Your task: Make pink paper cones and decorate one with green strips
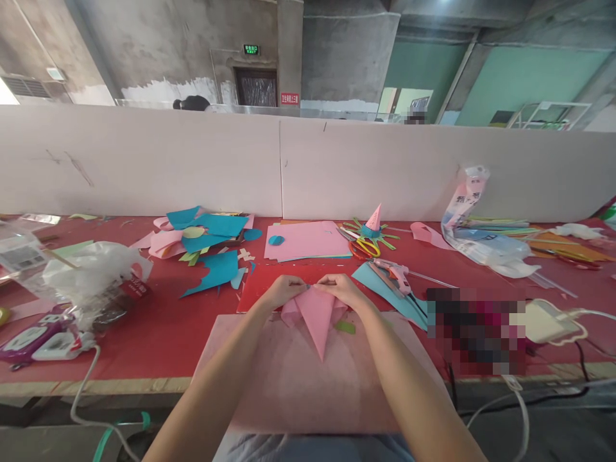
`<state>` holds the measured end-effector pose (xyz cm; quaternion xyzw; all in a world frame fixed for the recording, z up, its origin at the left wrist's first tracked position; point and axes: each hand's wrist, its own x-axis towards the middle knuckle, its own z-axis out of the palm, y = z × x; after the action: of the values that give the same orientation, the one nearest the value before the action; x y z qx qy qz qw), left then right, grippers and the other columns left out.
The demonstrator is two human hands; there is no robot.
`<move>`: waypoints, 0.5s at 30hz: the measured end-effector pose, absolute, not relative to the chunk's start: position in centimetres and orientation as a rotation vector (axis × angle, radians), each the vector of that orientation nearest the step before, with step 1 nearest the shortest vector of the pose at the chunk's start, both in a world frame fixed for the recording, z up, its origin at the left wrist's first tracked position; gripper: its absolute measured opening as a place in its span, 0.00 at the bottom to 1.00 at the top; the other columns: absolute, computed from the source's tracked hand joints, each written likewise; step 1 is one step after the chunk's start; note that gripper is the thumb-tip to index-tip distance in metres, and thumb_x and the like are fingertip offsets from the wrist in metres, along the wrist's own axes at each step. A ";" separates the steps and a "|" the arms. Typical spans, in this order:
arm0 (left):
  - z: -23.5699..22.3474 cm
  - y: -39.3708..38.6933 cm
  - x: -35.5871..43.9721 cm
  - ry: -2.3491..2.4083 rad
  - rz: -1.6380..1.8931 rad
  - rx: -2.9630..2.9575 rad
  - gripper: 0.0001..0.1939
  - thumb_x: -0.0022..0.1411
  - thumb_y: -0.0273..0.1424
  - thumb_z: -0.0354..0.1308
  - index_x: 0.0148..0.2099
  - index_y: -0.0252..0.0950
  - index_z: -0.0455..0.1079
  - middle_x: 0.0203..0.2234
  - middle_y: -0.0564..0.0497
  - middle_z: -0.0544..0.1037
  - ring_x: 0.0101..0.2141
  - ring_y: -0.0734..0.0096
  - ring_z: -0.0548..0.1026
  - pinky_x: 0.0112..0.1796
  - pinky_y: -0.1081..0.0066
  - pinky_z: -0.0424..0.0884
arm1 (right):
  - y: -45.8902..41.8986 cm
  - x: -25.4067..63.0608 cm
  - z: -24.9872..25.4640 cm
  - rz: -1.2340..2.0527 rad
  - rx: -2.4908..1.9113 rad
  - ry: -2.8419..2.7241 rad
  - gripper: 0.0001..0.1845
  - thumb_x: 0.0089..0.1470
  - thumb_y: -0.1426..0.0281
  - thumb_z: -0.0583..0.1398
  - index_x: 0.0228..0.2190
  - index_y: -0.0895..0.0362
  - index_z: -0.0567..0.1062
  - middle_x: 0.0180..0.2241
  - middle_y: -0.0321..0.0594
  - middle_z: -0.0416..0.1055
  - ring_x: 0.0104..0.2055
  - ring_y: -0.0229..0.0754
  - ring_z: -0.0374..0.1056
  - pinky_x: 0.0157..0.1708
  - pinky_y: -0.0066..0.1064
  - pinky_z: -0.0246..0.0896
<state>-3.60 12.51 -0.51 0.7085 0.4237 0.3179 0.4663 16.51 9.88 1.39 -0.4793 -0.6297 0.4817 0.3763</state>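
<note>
Between my hands is a pink paper cone [318, 321], its point turned down toward me and its wide end away. My left hand [287, 290] pinches the upper left edge of the cone. On the other side, my right hand [339, 287] grips the upper right edge with fingers bent. The paper flares out under both hands. Below the cone lies a pink board [269, 385], with a small green paper piece [345, 327] by the cone's right side. A red sheet [255, 285] lies just beyond my left hand.
Right of my hands are a pink glue gun [397, 273], a blue sheet [370, 279] and scissors [364, 248]. A finished-looking pink cone with green strips [373, 221] stands behind. Pink sheets [308, 239], blue scraps [216, 269] and plastic bags [495, 253] lie about. A white partition [216, 167] closes the back.
</note>
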 end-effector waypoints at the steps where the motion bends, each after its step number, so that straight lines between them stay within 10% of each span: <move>1: -0.5 12.4 -3.6 1.038 0.778 1.737 0.15 0.49 0.41 0.56 0.28 0.32 0.73 0.23 0.52 0.73 0.26 0.72 0.68 0.27 0.75 0.62 | 9.9 16.5 1.4 1.230 -1.227 -1.617 0.14 0.39 0.59 0.63 0.26 0.57 0.76 0.29 0.37 0.74 0.33 0.39 0.67 0.34 0.28 0.57; 15: 0.8 11.5 -3.3 1.084 0.692 1.763 0.16 0.50 0.41 0.55 0.27 0.31 0.72 0.21 0.53 0.70 0.24 0.74 0.65 0.24 0.75 0.58 | 9.9 16.9 1.2 1.170 -1.187 -1.740 0.16 0.44 0.57 0.60 0.27 0.57 0.76 0.30 0.37 0.73 0.35 0.40 0.66 0.36 0.29 0.57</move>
<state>-3.27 11.49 0.78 0.7167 0.4409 0.2813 0.4614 16.93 9.95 1.24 -0.4601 -0.6744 0.4533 0.3578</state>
